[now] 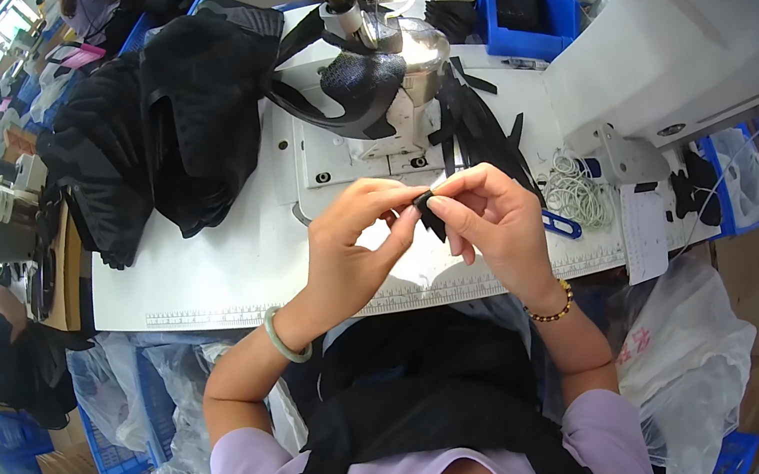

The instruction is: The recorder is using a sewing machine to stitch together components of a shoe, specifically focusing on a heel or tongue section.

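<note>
Both my hands meet above the front of the white sewing table (204, 278), pinching a small black fabric strip (431, 218) between thumbs and forefingers. My left hand (354, 236) grips its left end, with a pale green bangle on the wrist. On the other end is my right hand (489, 213), its lower fingers curled. The strip looks folded where the fingertips meet, and part of it is hidden by them. Beyond the hands, a black curved fabric piece (363, 87) lies at the sewing machine head (373, 25), partly under it.
Stacked black fabric pieces (206, 115) cover the table's left. Right of the machine lie black strips (476, 123), tangled pale cord (578, 197) and a blue-handled tool (562, 225). A blue bin (513, 46) stands behind. A ruler strip (310, 305) runs along the front edge.
</note>
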